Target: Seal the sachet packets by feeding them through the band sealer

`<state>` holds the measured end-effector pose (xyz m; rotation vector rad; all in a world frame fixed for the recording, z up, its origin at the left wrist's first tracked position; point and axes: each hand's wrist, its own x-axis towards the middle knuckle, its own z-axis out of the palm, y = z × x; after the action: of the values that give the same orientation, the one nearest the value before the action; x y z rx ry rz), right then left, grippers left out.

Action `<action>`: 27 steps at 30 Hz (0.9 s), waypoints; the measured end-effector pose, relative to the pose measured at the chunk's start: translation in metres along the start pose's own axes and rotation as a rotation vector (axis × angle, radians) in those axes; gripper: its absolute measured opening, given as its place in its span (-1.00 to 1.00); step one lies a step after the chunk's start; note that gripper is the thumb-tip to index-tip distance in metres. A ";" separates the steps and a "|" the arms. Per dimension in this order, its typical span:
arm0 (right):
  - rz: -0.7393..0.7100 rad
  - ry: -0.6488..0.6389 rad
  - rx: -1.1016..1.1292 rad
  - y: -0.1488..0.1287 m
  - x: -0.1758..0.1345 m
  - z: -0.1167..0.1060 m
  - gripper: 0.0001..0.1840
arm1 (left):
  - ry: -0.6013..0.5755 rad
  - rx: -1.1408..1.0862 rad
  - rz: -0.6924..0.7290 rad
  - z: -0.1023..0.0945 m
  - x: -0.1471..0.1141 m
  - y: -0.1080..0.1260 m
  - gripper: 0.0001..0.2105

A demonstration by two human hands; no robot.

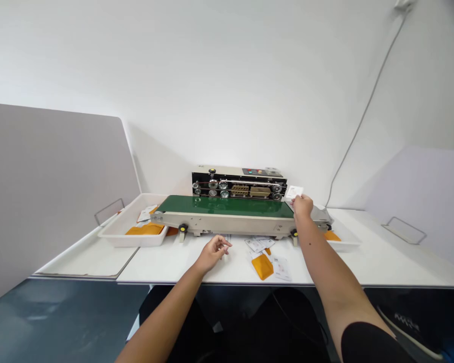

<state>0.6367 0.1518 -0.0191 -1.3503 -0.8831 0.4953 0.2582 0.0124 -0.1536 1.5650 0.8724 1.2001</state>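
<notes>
My right hand [303, 205] pinches a small white printed packet [294, 191] at the right end of the sealing machine [239, 184]. The packet is held up beside the machine's rollers, above the end of the green conveyor belt [227, 205]. Over the white table in front of the conveyor, my left hand [213, 252] is open, its fingers loosely bent and nothing visible in them. To its right lie an orange packet [263, 266] and several white printed packets [282, 268], some partly under the conveyor's front edge.
On the left, a white plastic bin [109, 233] holds orange and white packets below the belt's end. Another white bin [350, 245] stands at the right, partly behind my forearm. A grey cable [366, 107] runs down the wall. Panels [53, 186] flank the table.
</notes>
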 end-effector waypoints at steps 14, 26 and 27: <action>0.223 -0.161 -0.097 0.006 0.002 0.047 -0.83 | 0.017 0.191 0.110 -0.004 -0.002 -0.002 -0.81; -0.682 -0.326 -0.355 0.052 -0.187 0.008 -0.64 | -0.065 1.086 -0.008 0.014 0.013 -0.016 -0.43; -0.713 -0.467 -0.376 0.063 -0.210 0.008 -0.64 | -0.071 1.101 0.006 0.015 0.012 -0.015 -0.46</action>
<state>0.5165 0.0093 -0.1339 -1.1523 -1.8212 0.0760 0.2758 0.0244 -0.1652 2.4228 1.6224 0.6315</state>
